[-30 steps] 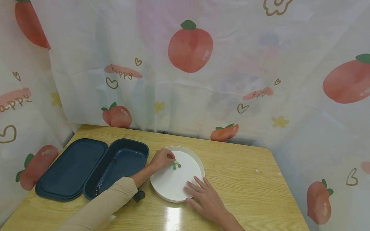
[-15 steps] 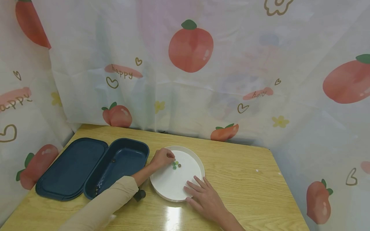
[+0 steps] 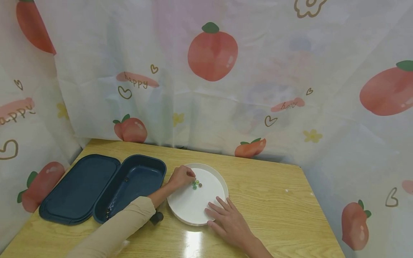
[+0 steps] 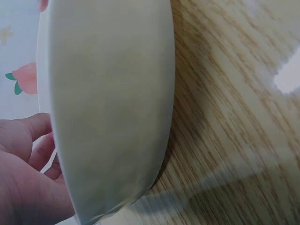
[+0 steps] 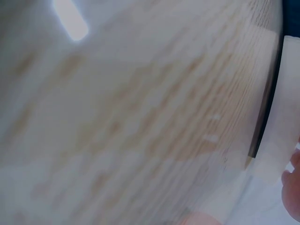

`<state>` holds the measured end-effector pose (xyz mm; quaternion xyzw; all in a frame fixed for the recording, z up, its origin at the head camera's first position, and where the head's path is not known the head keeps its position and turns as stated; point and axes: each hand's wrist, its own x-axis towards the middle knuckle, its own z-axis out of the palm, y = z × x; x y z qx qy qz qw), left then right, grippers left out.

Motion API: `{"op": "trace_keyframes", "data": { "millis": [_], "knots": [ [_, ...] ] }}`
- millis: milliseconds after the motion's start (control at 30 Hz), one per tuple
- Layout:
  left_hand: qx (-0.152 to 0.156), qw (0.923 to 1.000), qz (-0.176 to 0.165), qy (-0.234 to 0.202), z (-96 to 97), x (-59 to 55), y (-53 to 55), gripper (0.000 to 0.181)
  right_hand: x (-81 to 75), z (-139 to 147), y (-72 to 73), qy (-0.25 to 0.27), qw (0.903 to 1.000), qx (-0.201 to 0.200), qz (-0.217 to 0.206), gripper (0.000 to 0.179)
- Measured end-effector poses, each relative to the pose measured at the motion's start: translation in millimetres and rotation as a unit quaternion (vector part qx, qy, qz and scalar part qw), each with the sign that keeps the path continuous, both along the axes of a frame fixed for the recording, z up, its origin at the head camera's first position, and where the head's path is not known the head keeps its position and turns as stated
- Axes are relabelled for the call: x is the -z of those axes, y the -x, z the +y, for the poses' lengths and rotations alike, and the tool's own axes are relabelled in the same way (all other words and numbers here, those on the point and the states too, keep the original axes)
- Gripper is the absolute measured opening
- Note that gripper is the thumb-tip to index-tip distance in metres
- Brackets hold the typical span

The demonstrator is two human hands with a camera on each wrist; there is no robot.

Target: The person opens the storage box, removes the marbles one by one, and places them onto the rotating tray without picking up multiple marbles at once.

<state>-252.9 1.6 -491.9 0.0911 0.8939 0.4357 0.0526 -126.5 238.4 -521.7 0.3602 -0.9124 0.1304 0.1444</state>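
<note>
A round white tray (image 3: 190, 205) with a low rim stands on the table. Several small marbles (image 3: 195, 187), green, yellow-green and brown, lie grouped in its upper part. My left hand (image 3: 181, 177) reaches over the tray's left rim, thumb and forefinger drawn together at the group's edge. They appear to pinch a marble, mostly hidden by the fingertips. In the left wrist view the tray's wall (image 4: 110, 103) covers those fingertips. With fingers spread, my right hand (image 3: 230, 223) rests on the near right rim; only bits of its fingers (image 5: 291, 194) show in the right wrist view.
Left of the tray sits a dark blue box (image 3: 142, 175) with several small marbles (image 3: 108, 213) in its near corner. Its dark blue lid (image 3: 82, 188) lies beside it. A black knob-like object (image 3: 157, 218) is under the left forearm. Printed curtains hang behind the wooden table (image 3: 274, 200).
</note>
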Motion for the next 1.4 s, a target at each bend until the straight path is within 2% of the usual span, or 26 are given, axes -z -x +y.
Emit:
{"op": "trace_keyframes", "data": {
  "millis": [333,833,1400],
  "knots": [
    [-0.010,0.9997,-0.018,0.017,2.9,-3.0,0.1,0.004,0.5,0.5,0.8,0.004,1.0000,-0.005,0.004,0.036],
    [-0.009,0.9995,-0.023,0.019,3.6,-0.7,0.9,0.004,-1.7,-0.7,-0.1,0.006,1.0000,-0.007,0.004,0.036],
    [-0.014,0.9995,-0.025,0.013,3.4,-3.5,0.2,0.005,-3.0,-0.9,-0.4,0.001,1.0000,-0.005,-0.003,0.037]
  ]
}}
